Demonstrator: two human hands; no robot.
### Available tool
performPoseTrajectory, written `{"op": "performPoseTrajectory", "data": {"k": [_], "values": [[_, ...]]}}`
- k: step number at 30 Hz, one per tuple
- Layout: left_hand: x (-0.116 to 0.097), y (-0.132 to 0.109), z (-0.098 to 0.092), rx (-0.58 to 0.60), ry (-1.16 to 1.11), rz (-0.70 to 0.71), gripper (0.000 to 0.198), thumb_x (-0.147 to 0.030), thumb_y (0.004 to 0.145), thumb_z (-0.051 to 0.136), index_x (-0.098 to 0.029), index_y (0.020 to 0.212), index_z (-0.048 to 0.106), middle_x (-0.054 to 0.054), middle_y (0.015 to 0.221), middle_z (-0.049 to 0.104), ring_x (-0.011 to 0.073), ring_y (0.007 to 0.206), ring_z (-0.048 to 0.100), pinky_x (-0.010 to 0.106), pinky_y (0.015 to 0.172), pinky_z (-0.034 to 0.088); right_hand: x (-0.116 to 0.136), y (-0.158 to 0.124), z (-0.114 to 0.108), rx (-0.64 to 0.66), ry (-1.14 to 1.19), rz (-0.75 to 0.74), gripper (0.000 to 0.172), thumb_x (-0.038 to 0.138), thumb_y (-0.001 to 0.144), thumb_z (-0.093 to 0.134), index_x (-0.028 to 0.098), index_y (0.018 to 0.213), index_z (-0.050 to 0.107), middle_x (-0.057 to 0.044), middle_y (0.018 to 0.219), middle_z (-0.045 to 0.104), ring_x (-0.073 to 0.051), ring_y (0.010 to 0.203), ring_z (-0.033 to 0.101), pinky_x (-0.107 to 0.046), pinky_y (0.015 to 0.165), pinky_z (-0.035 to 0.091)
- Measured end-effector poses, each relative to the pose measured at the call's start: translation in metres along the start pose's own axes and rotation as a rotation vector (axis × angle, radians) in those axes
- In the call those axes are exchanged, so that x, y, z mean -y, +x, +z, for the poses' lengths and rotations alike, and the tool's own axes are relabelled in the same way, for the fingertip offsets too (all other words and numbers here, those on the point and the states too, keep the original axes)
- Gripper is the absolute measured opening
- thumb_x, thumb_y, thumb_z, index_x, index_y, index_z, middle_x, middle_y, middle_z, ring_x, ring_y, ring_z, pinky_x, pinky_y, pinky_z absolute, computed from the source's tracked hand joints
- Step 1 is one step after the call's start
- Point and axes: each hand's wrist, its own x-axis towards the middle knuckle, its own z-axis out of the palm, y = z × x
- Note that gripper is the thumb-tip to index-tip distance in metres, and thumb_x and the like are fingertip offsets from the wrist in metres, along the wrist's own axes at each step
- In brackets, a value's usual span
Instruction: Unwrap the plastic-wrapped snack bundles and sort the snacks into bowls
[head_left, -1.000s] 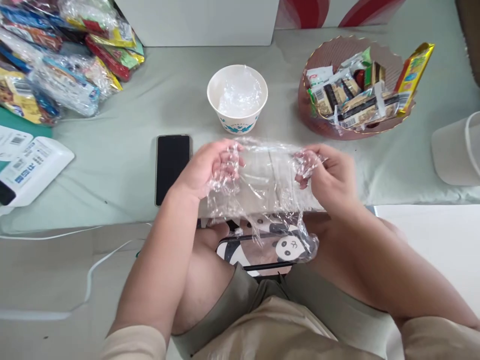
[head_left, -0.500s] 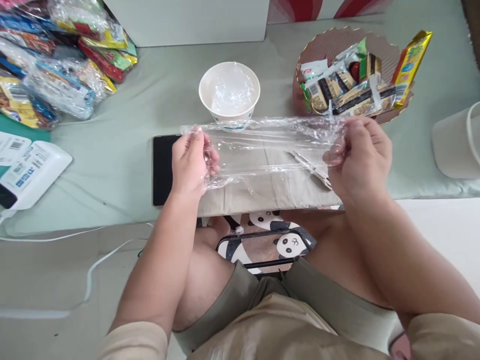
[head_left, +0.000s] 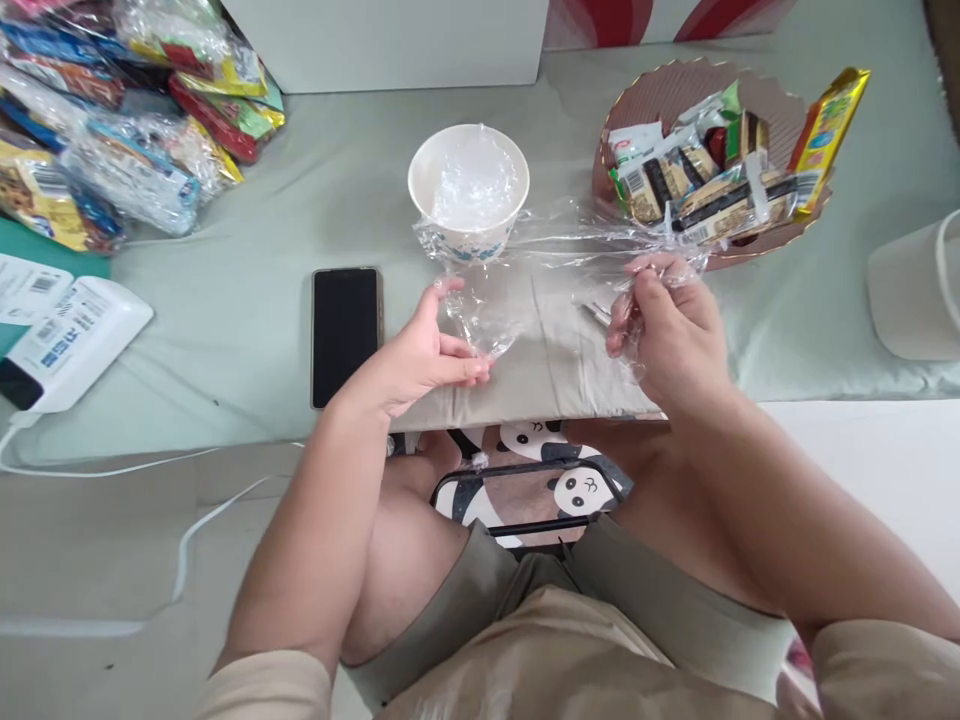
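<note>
A thin, clear, crinkled sheet of plastic wrap (head_left: 559,240) stretches between my hands, over the near side of the table. My right hand (head_left: 671,320) is closed on its right end, with film bunched around the fingers. My left hand (head_left: 439,350) is open at the left end, thumb and forefinger apart, with loose film hanging against the fingertips. Just behind the wrap stands a white paper bowl (head_left: 427,185) with crumpled clear plastic (head_left: 480,185) inside. Under the film, near my right fingers, lies a slim whitish tool (head_left: 598,312), mostly hidden.
A dark phone (head_left: 346,338) lies left of my left hand. Wrapped snacks fill a pinkish scalloped bowl (head_left: 637,95) at the back right. Snack packets (head_left: 127,150) are heaped at the left, near a white device (head_left: 82,340) with a cable. A white bin (head_left: 911,290) stands far right.
My left hand has loosened from its pinch and spread its fingers. My right hand has shifted left and slightly down, so the wrap hangs slacker and its left end has drooped.
</note>
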Motion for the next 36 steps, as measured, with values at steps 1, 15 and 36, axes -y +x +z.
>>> {"op": "performPoseTrajectory", "data": {"k": [1,15,36], "values": [[0.0,-0.001,-0.002,-0.016,0.029,0.011,0.104,-0.019,0.065,0.093,-0.029,0.153,0.039,0.0,0.084,0.073,0.0182,0.071,0.075,0.028,0.069,0.056,0.0,0.0,-0.001,0.001,-0.004,-0.007,0.043,0.067,0.089,0.071,0.028,0.099,0.056,0.009,0.057,0.049,-0.009,0.038,0.042,-0.023,0.037,0.032],[-0.003,-0.006,-0.014,0.058,-0.204,0.35,0.08,-0.084,0.058,0.077,-0.019,0.104,0.082,0.014,0.097,0.079,0.026,0.082,0.075,0.033,0.063,0.061,0.011,-0.001,-0.015,-0.041,-0.004,-0.046,0.046,0.07,0.083,0.077,0.028,0.088,0.058,0.009,0.048,0.039,-0.009,0.032,0.029,-0.028,0.032,0.022],[0.02,-0.011,-0.02,-0.529,0.388,0.91,0.019,-0.022,0.082,0.084,-0.028,0.099,0.078,-0.002,0.08,0.074,0.011,0.069,0.07,0.022,0.055,0.048,-0.007,-0.003,-0.019,-0.057,0.008,-0.348,0.045,0.046,0.099,0.068,0.045,0.138,0.046,0.008,0.067,0.051,-0.012,0.049,0.047,-0.023,0.045,0.039]]}}
